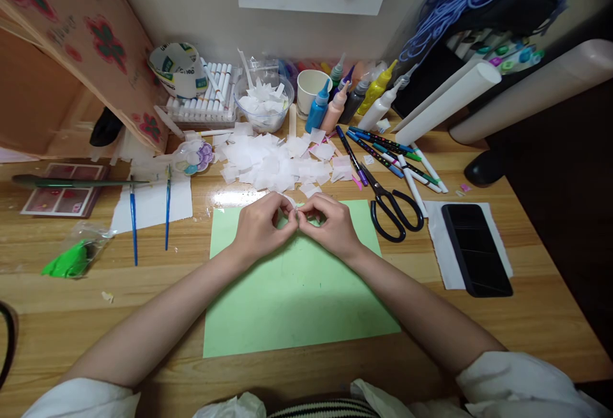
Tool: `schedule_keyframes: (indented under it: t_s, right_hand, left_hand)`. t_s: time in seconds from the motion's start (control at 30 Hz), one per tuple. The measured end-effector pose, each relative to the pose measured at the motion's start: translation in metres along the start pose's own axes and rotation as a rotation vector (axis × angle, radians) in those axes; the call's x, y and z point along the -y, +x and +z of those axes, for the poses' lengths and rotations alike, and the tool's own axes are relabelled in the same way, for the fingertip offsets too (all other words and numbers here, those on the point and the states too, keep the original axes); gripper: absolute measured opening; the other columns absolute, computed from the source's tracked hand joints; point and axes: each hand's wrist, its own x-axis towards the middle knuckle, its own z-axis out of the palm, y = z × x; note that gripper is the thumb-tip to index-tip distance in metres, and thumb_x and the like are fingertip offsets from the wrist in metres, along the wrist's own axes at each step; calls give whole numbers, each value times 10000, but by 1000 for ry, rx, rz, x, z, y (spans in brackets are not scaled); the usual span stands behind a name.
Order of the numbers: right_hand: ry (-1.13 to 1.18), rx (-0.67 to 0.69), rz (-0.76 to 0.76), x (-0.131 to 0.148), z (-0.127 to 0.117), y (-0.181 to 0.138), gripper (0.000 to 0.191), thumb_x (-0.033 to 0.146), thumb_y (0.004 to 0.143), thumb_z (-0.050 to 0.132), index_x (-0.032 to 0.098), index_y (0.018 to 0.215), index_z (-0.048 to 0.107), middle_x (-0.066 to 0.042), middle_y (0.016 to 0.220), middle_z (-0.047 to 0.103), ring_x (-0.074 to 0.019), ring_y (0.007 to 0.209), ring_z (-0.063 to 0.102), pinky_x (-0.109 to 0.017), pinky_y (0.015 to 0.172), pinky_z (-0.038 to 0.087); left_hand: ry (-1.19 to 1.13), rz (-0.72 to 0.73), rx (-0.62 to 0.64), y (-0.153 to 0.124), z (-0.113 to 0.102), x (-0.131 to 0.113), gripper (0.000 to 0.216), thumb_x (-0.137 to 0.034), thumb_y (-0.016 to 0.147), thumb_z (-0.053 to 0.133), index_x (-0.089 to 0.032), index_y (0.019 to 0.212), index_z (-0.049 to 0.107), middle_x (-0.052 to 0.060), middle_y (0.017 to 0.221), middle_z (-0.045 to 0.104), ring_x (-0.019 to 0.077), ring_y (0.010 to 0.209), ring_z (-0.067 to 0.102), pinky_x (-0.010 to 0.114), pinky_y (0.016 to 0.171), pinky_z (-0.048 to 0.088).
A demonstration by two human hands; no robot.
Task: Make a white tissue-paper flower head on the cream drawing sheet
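Note:
Over the upper part of a green sheet of paper (297, 290), my left hand (265, 226) and my right hand (330, 223) meet at their fingertips. Both are closed in a pinch. Between them shows a bit of a small white paper piece (289, 200), mostly covered by the fingers. Just beyond the hands lies a heap of torn white paper pieces (268, 163). Black-handled scissors (390, 207) rest to the right of my right hand, partly opened, near the green sheet's edge.
Behind the heap stand a clear bowl of paper bits (264, 108), a paper cup (306, 102) and several paint bottles (318, 111). Markers (378, 150) and a phone (476, 249) lie at right. Paintbrushes (167, 207) and a bag of green material (71, 258) are at left.

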Motion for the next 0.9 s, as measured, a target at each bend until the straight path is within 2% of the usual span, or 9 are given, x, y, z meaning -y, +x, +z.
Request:
schedule_keyframes:
  t_s: [0.27,0.5,0.73,0.83,0.9]
  right_hand:
    - [132,-56,167,-3,1,2,94,123,720,574,181,661,529,26,613,504,-102,560,435,-234,531,361]
    - [278,-79,272,-8,0,4,113,156,718,571,191,645,490,35,604,482,-104,564,439,-232,531,363]
    - [371,-122,303,-12,0,3,112,166,747,558,198,676,478,27,644,487,-118,598,484,-248,564,389]
    - [386,-109,305,-12,1,3,92,179,769,547,193,692,499,18,661,509,-124,620,506,-254,583,399]
    - [383,-97,298,-11,0,3,86,189,780,546,188,698,518,13,664,524,-124,626,509,-254,588,404]
  left_hand:
    - [-52,-78,-26,1,-1,-1,41,-166,733,542,-177,715,506,-36,638,529,84,539,439,218,533,345]
    - [-155,-165,-74,3,-3,1,76,-141,721,532,-188,706,474,-62,558,424,82,498,395,211,505,324]
    - [-289,-265,-142,6,-5,5,98,-129,743,493,-189,685,444,-54,572,407,84,512,375,214,493,303]
    - [-236,-295,-154,5,-5,4,123,-126,726,500,-192,658,422,-58,557,386,85,501,353,220,485,290]
    - [-161,-282,-205,3,-5,3,145,-141,713,528,-196,657,407,-60,555,366,88,501,344,224,490,294]
